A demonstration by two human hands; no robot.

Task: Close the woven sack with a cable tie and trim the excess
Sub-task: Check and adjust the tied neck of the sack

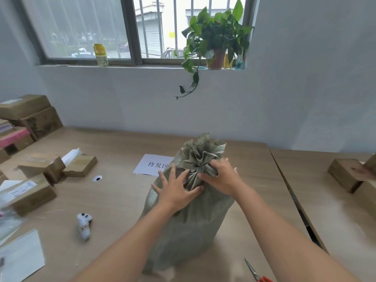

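Observation:
A grey-green woven sack [187,224] stands upright on the wooden table [114,200], its mouth gathered into a ruffled bunch [201,151] at the top. My right hand [221,176] grips the gathered neck just below the ruffle. My left hand [177,190] lies flat on the sack's left shoulder, fingers spread, thumb touching the neck. No cable tie shows; the neck is covered by my hands. Scissors [256,271] with red handles lie on the table at the bottom right, near my right forearm.
Cardboard boxes [40,169] crowd the left side of the table, with papers at the near left. A white controller [83,225] lies left of the sack. A printed sheet [150,164] lies behind it. Another person's hand [364,171] holds a box at the far right.

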